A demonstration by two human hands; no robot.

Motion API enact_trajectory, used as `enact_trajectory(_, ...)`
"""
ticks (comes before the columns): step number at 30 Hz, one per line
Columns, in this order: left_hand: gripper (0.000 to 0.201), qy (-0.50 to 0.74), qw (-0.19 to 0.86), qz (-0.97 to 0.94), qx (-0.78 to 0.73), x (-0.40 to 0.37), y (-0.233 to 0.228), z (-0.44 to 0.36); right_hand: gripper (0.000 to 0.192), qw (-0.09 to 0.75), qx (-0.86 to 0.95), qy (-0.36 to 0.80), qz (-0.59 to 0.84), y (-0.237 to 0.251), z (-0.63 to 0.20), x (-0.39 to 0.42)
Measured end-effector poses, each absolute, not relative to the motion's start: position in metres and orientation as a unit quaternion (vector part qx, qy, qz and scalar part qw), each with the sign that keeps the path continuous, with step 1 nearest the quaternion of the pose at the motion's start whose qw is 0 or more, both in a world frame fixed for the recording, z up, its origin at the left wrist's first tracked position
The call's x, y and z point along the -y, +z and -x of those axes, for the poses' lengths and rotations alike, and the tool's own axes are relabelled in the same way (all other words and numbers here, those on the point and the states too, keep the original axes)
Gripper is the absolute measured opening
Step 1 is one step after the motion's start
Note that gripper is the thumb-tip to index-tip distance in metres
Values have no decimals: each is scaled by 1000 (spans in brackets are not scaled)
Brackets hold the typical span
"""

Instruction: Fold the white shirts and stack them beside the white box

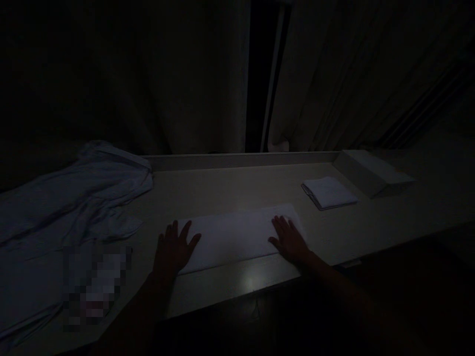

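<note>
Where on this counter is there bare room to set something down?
Bare counter lies between the flat white cloth and the back ledge, and right of the small folded cloth. The crumpled sheet crowds the left. The left hand and right hand press the cloth's ends.

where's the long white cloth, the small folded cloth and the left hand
long white cloth [233, 236], head view, its flat middle
small folded cloth [328, 192], head view, its top face
left hand [174, 249], head view, back of the hand
</note>
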State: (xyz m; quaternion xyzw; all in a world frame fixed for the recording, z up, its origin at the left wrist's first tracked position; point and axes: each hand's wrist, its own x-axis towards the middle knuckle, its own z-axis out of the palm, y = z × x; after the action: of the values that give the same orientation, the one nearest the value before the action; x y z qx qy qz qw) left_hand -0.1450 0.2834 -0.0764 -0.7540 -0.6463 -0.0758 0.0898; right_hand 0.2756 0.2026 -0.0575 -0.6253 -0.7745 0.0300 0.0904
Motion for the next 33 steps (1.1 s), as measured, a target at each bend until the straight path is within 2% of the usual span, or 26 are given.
enact_trajectory(5,72,-94,70,749,652,-287,-82,148,77,87,728,9,680,-77,-338,-200)
enact_trajectory(9,72,-95,59,752,649,-287,-77,145,75,76,725,5,684,-81,-337,-202)
enact_trajectory(12,75,-144,72,740,653,-286,-68,142,74,83,724,-3,685,-73,-332,-200)
enact_trajectory(15,68,-195,96,749,626,-278,-65,150,70,107,752,-33,649,-61,-329,-191)
enact_trajectory(18,63,-163,78,819,545,-257,-75,170,73,103,817,-29,567,-55,-330,-172)
enact_trajectory(23,96,-104,59,871,476,-206,-95,202,87,95,842,-12,531,-66,-339,-135)
enact_trajectory(28,105,-95,77,882,455,-163,-96,206,95,78,855,-18,513,-68,-349,-102)
enact_trajectory(31,106,-99,94,884,447,-144,-98,209,80,73,860,-27,504,-68,-357,-83)
enact_trajectory(33,97,-92,111,892,429,-136,-99,214,72,86,853,-48,512,-72,-363,-75)
